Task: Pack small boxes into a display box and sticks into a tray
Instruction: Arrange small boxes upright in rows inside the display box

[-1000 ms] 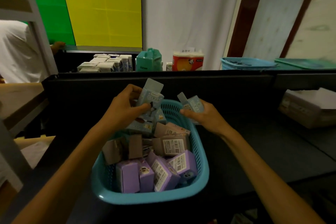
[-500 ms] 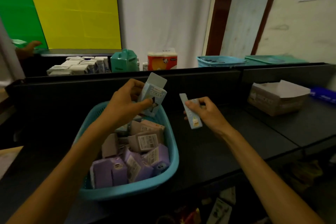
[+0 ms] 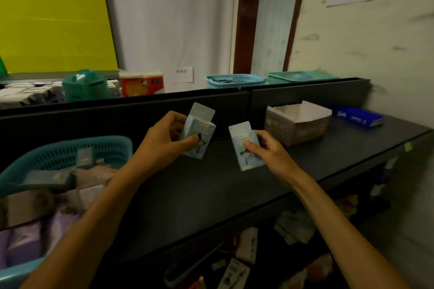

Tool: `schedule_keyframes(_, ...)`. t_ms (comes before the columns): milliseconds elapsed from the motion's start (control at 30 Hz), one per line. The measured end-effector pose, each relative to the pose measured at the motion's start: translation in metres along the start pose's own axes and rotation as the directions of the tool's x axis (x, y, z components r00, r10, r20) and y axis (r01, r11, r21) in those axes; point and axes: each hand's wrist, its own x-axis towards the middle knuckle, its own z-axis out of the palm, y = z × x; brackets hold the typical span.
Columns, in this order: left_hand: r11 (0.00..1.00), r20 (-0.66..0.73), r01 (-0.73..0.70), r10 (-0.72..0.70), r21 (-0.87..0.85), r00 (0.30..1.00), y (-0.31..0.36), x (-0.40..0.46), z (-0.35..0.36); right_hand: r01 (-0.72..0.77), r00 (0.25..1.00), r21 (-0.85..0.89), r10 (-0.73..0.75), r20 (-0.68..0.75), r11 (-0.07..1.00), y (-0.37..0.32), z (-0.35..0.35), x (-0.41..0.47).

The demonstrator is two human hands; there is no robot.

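Observation:
My left hand (image 3: 164, 138) grips a small light-blue box (image 3: 199, 129) with its top flap up, held above the dark table (image 3: 211, 195). My right hand (image 3: 270, 155) grips a second small light-blue box (image 3: 244, 148), also with its flap open. An open cardboard display box (image 3: 297, 124) stands at the back right of the table, to the right of both hands. At the left edge sits a teal basket (image 3: 70, 150) with several purple, brown and blue small boxes inside.
A blue packet (image 3: 359, 116) lies at the far right of the table. A black partition (image 3: 117, 110) runs behind the table; beyond it are a teal container (image 3: 85, 85), a red-and-white pack (image 3: 141, 83), a blue basket (image 3: 234, 80) and a green tray (image 3: 303, 76). Clutter lies under the table.
Both hands have lifted out of the teal basket, each carrying a blue box, and moved right toward the display box. The view has swung right, pushing the basket to the left edge.

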Motion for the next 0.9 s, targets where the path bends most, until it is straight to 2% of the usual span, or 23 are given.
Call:
schedule_keyframes(233,0.996,0.061,-0.044,0.049,-0.082,0.997,0.032,0.018,0.110,0.027,0.993,-0.016,-0.029,-0.119,0.999,0.037,-0.119,-0.022)
schedule_keyframes(433,0.993,0.138,-0.026,0.042,-0.117,0.990,0.050,0.045,0.189,-0.026,0.981,-0.040,0.018,-0.192,0.999,0.059,-0.198,-0.031)
schedule_keyframes(667,0.985,0.123,-0.027,0.049,-0.168,0.991,0.064,0.088,0.249,-0.040,0.967,-0.103,0.012,-0.256,0.994,0.078,-0.257,-0.012)
schedule_keyframes(900,0.981,0.066,-0.077,0.090,-0.177,0.994,0.067,0.149,0.296,0.003,0.966,-0.156,-0.043,-0.257,0.988,0.096,-0.309,0.034)
